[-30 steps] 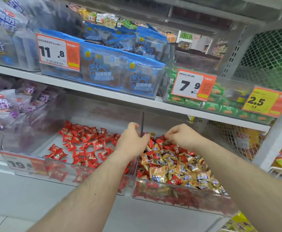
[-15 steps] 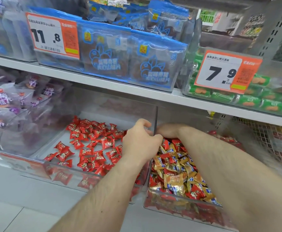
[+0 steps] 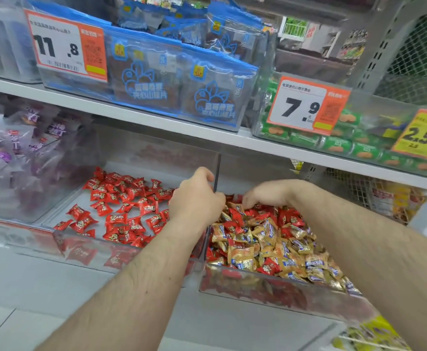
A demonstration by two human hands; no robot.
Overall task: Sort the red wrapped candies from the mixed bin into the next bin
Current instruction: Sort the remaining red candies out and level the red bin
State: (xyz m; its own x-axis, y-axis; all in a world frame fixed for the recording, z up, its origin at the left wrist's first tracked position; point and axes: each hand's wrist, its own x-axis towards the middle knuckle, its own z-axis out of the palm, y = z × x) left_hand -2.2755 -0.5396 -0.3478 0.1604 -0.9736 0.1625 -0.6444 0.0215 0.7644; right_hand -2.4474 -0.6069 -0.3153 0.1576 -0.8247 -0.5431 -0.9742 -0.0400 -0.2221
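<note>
Left hand [image 3: 197,201] sits over the divider btwn the two clear bins, fingers curled under, can't tell if it holds anything; right hand [image 3: 270,193] is down on the back of the mixed bin [image 3: 270,292], fingertips bent into the pile, can't tell whether it has a candy pinched. Red wrapped candies [image 3: 237,225] lie scattered among gold ones [image 3: 242,254] in the mixed bin, w/ more reds spread over the floor of the next bin [image 3: 80,252] just left of it. Shelf [image 3: 156,120] above carries blue packs [image 3: 171,79] w/ an 11.8 tag [image 3: 65,45] and green packs behind a 7.9 tag [image 3: 306,107].
</note>
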